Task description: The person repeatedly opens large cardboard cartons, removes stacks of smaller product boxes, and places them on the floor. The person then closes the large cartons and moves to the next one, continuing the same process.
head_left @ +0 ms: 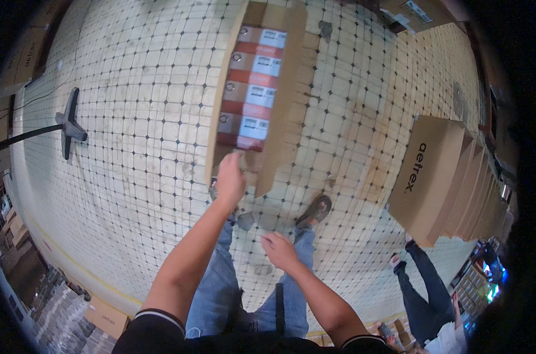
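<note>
A long open cardboard carton (216,127) stands in front of me on the floor. A row of several red-and-tan shoeboxes (258,78) lies inside it, each with a white label and a round ringed hole on the end facing up. My left hand (229,179) reaches over the near end of the carton, its fingertips by the nearest shoebox. Motion blur hides whether those fingers grip anything. Lower and to the right, my right hand (280,251) hangs in the air in front of my legs, fingers loosely bent and apart, with nothing seen in it.
At the right, several large cardboard cartons (430,177) stand in a row, with another person's legs (424,283) close by. A black stand base (71,124) rests on the tiled floor (144,118) at the left. Another carton (418,15) sits at the far right.
</note>
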`<state>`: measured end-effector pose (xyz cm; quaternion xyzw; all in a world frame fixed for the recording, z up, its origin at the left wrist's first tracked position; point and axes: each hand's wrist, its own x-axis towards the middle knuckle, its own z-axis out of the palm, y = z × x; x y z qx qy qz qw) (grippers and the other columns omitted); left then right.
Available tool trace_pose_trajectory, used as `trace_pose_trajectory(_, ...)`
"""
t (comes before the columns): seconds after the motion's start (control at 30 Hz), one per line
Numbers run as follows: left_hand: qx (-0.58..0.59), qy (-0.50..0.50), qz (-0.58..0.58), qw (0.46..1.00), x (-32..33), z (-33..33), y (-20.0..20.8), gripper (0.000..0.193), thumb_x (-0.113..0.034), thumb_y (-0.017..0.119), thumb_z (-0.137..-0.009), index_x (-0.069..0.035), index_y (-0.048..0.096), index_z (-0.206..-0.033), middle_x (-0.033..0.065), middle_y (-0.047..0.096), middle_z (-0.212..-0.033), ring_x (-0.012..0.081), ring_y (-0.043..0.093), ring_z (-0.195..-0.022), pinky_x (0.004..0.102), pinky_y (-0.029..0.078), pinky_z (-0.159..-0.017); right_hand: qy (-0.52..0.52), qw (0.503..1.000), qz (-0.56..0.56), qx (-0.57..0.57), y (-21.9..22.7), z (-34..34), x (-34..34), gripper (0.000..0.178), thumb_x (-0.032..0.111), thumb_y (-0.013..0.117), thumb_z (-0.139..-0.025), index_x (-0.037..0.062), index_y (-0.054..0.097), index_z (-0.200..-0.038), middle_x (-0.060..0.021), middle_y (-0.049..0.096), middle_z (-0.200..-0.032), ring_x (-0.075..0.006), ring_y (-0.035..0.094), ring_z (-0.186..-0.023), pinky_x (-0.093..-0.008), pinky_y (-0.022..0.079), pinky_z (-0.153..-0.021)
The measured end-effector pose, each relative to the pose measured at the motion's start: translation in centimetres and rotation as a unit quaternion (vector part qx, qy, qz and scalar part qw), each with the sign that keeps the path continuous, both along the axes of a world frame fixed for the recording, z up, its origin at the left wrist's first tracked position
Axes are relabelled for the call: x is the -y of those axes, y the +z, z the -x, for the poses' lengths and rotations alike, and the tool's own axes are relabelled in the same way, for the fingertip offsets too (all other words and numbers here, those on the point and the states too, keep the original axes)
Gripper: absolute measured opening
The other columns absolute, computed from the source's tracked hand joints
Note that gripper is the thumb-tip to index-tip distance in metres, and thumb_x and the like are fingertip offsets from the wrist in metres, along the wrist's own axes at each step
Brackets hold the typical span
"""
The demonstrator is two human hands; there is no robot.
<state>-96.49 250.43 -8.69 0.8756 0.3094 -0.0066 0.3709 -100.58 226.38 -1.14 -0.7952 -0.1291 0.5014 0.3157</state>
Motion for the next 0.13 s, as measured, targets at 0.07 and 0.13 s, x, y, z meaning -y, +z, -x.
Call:
trace_pose_trajectory(0.07, -0.082, -0.167, -0.019, 0.982, -2.7, -1.3, -2.4, 0.053, 0.004, 0.053, -0.079, -0.004, 0.047, -0.131, 0.0205, 0.054, -0.124, 0.0373, 0.051, -0.118, 0.0451, 0.042, -0.101, 0.010, 0.999, -0.022, 0.032, -1.2, 0.2, -7.2, 0.023, 0.025, 0.054, -0.092, 0.0067, 0.065, -0.103, -0.0171, 0.062, -0.095, -0.0383, 0.061, -0.091, -0.0459, 0.049, -0.078)
trace_pose_trajectory(0.13, -0.231, -0.215, 0.048, 0.948, -4.2, -0.8, -3.6, 0.063, -0.003, 0.062, -0.078, -0.006, 0.043, -0.138, 0.0196, 0.054, -0.127, 0.0343, 0.051, -0.121, 0.0448, 0.042, -0.103, 0.000, 0.998, -0.031, 0.055, -0.8, 0.3, -11.3, 0.024, 0.025, 0.054, -0.092, 0.0066, 0.065, -0.103, -0.0180, 0.062, -0.096, -0.0381, 0.061, -0.092, -0.0462, 0.049, -0.079)
